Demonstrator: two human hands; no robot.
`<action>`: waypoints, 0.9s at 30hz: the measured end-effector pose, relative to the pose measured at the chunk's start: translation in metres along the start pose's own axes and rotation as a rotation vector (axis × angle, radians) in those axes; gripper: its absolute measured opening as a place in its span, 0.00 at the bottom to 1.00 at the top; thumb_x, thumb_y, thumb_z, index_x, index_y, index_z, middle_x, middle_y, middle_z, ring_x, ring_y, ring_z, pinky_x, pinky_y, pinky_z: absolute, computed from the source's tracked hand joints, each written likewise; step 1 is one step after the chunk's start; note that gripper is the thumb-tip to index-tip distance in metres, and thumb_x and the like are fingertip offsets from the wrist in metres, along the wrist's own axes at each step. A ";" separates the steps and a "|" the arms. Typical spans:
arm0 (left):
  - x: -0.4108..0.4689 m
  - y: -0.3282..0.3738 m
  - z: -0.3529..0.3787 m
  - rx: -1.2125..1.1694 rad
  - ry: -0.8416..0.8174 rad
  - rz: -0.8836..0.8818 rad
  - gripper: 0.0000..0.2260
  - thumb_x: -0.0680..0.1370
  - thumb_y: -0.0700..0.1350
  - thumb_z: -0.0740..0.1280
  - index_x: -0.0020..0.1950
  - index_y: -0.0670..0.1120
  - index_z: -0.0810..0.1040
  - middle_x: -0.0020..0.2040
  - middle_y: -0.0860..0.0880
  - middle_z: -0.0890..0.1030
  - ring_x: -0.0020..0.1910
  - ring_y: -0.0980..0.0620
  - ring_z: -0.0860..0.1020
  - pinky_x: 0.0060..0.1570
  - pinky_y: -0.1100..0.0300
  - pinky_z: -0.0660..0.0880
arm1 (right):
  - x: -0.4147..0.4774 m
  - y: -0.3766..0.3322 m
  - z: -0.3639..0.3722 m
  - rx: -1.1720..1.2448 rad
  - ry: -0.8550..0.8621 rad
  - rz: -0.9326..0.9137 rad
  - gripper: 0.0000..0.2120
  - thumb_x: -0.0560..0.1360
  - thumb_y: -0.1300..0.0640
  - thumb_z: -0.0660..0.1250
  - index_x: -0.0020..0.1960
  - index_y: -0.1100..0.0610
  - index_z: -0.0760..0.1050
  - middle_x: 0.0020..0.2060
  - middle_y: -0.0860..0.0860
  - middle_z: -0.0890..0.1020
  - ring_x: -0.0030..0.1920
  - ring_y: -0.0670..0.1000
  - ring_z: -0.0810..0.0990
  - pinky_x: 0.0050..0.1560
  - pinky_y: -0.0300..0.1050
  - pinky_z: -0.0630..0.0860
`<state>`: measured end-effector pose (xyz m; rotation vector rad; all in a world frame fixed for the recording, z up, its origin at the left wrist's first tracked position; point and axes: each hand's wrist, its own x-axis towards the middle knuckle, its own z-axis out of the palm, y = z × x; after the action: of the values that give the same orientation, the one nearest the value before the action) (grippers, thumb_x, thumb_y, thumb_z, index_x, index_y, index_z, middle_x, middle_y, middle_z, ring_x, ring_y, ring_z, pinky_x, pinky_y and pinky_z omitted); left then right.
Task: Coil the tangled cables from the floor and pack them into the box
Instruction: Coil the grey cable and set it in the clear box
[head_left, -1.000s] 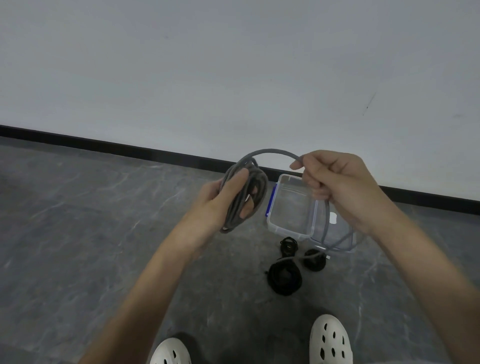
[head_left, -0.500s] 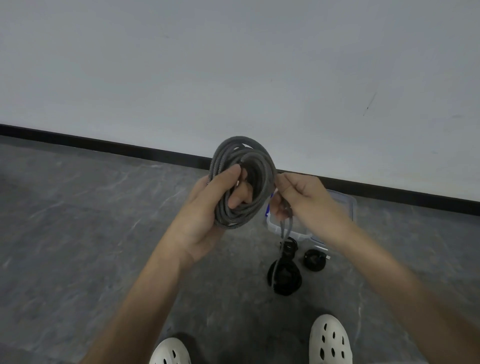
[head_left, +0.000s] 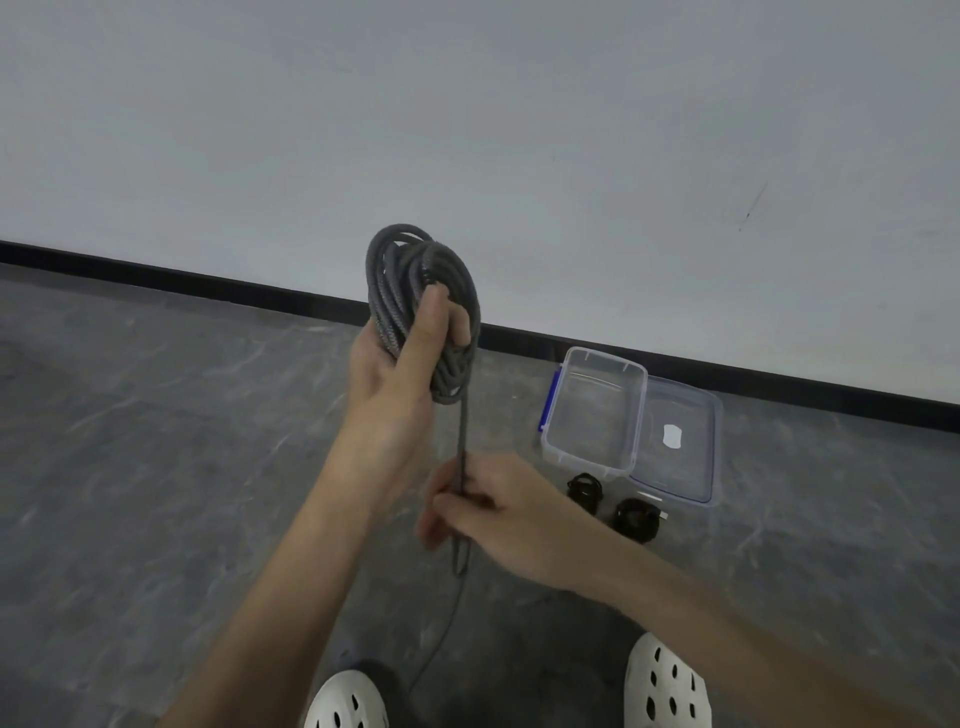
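My left hand (head_left: 400, 374) grips a grey braided cable coil (head_left: 400, 280) held upright in front of the wall, thumb across the loops. A loose strand of the same cable (head_left: 462, 436) hangs straight down from the coil. My right hand (head_left: 498, 509) pinches that strand lower down, and the tail drops on toward the floor between my feet. A clear plastic box (head_left: 592, 410) with a blue latch stands open on the floor to the right, nothing visible inside it. Two small black coiled cables (head_left: 586, 492) (head_left: 637, 519) lie just in front of the box.
The box's clear lid (head_left: 675, 441) lies against its right side. My white perforated shoes (head_left: 347, 701) (head_left: 667, 686) stand at the bottom edge. A white wall with a black baseboard (head_left: 208, 283) runs behind the grey stone-patterned floor.
My left hand raised the coil and turned it upright. My right hand dropped from beside the coil down along the hanging strand. The view shifted left, so the box now shows at the right.
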<state>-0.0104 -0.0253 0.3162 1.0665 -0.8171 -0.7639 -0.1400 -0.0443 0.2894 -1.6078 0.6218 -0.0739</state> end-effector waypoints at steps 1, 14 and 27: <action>-0.001 0.001 0.000 0.091 -0.002 0.044 0.11 0.77 0.58 0.62 0.38 0.56 0.79 0.36 0.56 0.76 0.40 0.56 0.73 0.46 0.61 0.70 | -0.001 -0.001 0.003 -0.002 -0.023 -0.003 0.07 0.81 0.64 0.58 0.55 0.67 0.72 0.46 0.57 0.85 0.46 0.49 0.84 0.51 0.41 0.78; -0.006 -0.015 0.007 0.496 -0.042 0.067 0.16 0.70 0.62 0.73 0.49 0.55 0.73 0.39 0.59 0.81 0.39 0.60 0.79 0.41 0.69 0.74 | -0.016 -0.019 -0.020 -0.232 -0.073 -0.041 0.08 0.80 0.62 0.59 0.45 0.62 0.74 0.30 0.49 0.80 0.29 0.44 0.78 0.35 0.38 0.76; -0.004 -0.028 -0.011 0.871 -0.414 -0.109 0.27 0.71 0.73 0.50 0.35 0.50 0.71 0.29 0.53 0.74 0.28 0.64 0.74 0.31 0.72 0.68 | -0.016 -0.020 -0.060 -0.313 -0.028 -0.029 0.09 0.80 0.57 0.63 0.48 0.54 0.82 0.32 0.45 0.81 0.33 0.45 0.78 0.38 0.42 0.76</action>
<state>-0.0067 -0.0257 0.2864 1.7610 -1.5310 -0.7389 -0.1712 -0.0918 0.3225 -1.9171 0.6105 0.0262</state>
